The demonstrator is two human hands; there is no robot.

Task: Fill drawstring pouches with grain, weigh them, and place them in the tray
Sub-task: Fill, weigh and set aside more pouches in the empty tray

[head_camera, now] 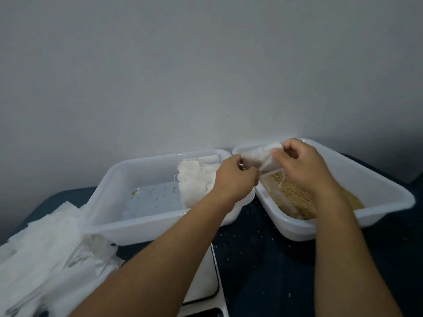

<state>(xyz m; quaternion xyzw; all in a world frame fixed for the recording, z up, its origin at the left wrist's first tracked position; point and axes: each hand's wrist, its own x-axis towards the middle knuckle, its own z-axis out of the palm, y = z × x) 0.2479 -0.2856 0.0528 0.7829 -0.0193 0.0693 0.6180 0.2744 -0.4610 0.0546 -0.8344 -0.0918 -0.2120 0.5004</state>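
Both my left hand (231, 177) and right hand (304, 165) pinch one pouch (261, 160) over the grain tub (389, 193). Several pouches (196, 179) already lie in the tray (109, 179); weighing on the scale (206, 282) remains, in my judgement.

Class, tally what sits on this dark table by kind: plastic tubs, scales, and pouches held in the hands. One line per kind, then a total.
White plastic tubs: 2, the left tub with filled pouches and the grain tub
Scales: 1, the white scale
Pouches held: 1, the pouch between the left hand and right hand
Total: 4
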